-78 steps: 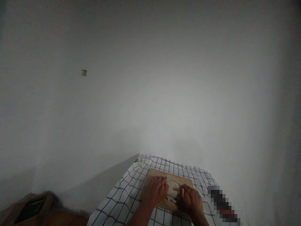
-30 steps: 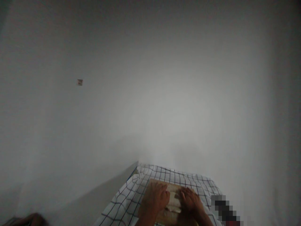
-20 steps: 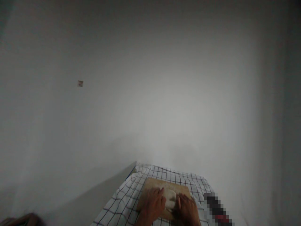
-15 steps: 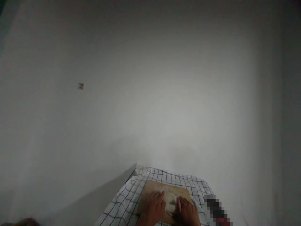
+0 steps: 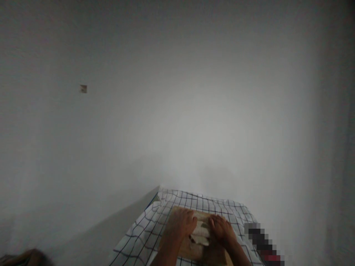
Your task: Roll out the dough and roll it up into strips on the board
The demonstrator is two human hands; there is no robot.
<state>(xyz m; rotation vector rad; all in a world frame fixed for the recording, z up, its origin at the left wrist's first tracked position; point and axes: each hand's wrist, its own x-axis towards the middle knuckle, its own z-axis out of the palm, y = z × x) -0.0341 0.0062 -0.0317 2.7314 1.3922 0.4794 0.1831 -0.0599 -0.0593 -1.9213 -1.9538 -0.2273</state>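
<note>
Our two bare forearms reached in from the bottom edge and slanted toward each other, the left forearm [image 5: 168, 249] up and rightward, the right forearm [image 5: 237, 251] up and leftward. We held our left hand [image 5: 185, 221] and right hand [image 5: 221, 227] near each other with a gap between, backs turned upward and thumb sides facing inward. Our left fingers bent forward and down; our right fingers pointed ahead, slightly curled. Blur hid how tightly our fingers were closed.
</note>
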